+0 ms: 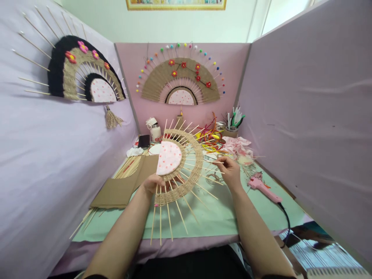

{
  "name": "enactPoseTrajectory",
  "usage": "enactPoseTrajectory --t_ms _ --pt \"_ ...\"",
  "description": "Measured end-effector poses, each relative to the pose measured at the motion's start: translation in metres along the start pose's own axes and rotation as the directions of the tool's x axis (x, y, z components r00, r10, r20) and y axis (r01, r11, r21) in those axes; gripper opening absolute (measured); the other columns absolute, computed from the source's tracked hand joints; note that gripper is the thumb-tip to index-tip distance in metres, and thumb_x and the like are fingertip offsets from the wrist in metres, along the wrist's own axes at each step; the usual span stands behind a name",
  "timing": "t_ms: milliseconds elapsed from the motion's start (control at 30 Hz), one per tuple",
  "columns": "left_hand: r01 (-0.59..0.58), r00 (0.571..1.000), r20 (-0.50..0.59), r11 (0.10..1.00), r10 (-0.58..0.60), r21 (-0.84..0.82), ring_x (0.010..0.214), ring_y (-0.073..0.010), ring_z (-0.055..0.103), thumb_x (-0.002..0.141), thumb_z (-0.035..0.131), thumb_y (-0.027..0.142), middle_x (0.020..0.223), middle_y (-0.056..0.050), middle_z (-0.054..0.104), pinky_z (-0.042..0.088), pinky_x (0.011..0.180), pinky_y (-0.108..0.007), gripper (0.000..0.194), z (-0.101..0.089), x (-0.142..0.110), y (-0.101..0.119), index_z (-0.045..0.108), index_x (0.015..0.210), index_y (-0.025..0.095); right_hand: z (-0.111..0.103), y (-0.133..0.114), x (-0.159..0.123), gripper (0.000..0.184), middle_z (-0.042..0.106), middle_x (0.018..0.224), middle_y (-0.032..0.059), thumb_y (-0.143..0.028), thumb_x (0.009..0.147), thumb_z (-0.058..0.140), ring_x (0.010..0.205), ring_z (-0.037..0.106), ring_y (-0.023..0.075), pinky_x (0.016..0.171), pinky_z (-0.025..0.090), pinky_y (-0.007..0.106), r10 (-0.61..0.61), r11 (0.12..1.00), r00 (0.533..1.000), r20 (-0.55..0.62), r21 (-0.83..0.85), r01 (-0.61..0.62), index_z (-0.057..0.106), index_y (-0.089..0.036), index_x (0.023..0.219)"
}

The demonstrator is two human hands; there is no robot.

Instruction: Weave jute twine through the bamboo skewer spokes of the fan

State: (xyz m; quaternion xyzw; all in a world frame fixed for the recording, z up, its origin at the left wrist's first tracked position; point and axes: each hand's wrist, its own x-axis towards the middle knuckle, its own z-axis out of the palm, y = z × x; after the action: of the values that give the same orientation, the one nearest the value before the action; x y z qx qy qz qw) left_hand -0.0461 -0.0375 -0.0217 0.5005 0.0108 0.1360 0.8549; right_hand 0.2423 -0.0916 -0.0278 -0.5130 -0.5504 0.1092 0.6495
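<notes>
A half-made fan of thin wooden sticks woven with jute cord, with a pink dotted half-disc at its centre, is held upright over the green table. My left hand grips the fan at its lower inner edge, fingers wrapped round the sticks. My right hand is at the fan's right side, fingers pinched on the end of one stick or cord strand.
Brown cardboard and loose sticks lie at the left. A pink glue gun with black cable lies at the right. Coloured pipe cleaners, a jar and a tool cup stand behind. Finished fans hang on the purple walls.
</notes>
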Motion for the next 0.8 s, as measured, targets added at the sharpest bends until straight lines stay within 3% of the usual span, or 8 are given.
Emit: enactPoseTrajectory --t_ms 167,367,667,800 --pt "-0.054 0.998 -0.033 0.999 0.054 0.006 0.092 -0.0296 0.061 0.057 0.055 0.019 0.121 -0.018 0.055 0.049 0.069 -0.035 0.06 -0.0022 -0.0037 0.0033 0.052 0.116 0.008 -0.0022 0.0022 0.0021 0.017 0.056 0.066 -0.0001 -0.035 0.076 0.061 0.057 0.046 0.0121 0.055 0.038 0.026 -0.06 0.998 0.995 -0.079 -0.037 0.057 0.06 -0.019 0.074" --pt "-0.038 0.989 -0.141 0.999 0.041 0.027 0.092 -0.0295 0.06 0.058 0.054 0.02 0.118 -0.016 0.057 0.049 0.066 -0.034 0.056 -0.0009 -0.0073 0.0081 0.055 0.113 0.01 -0.0036 0.0024 0.0017 0.017 0.056 0.07 0.0011 -0.035 0.077 0.061 0.061 0.048 0.0138 0.058 0.039 0.027 -0.095 0.994 0.987 -0.133 -0.06 0.087 0.058 -0.019 0.073" --pt "0.016 0.989 -0.151 0.998 -0.008 0.054 0.089 -0.0287 0.061 0.055 0.054 0.018 0.113 -0.013 0.06 0.047 0.068 -0.035 0.056 -0.0022 -0.0073 0.0071 0.056 0.111 0.009 -0.0049 0.0003 0.0028 0.009 0.058 0.076 0.0029 -0.029 0.079 0.059 0.071 0.053 0.0164 0.065 0.042 0.03 -0.184 0.983 0.974 -0.133 -0.052 0.179 0.059 -0.02 0.078" --pt "0.014 0.992 -0.123 0.999 -0.009 0.042 0.089 -0.0296 0.061 0.055 0.055 0.019 0.112 -0.014 0.06 0.047 0.067 -0.035 0.055 -0.0002 -0.0089 0.0072 0.056 0.109 0.009 -0.0043 0.0003 0.0036 0.01 0.058 0.074 0.0023 -0.03 0.078 0.059 0.07 0.053 0.0162 0.064 0.042 0.029 -0.131 0.991 0.986 -0.102 -0.008 0.131 0.06 -0.02 0.076"
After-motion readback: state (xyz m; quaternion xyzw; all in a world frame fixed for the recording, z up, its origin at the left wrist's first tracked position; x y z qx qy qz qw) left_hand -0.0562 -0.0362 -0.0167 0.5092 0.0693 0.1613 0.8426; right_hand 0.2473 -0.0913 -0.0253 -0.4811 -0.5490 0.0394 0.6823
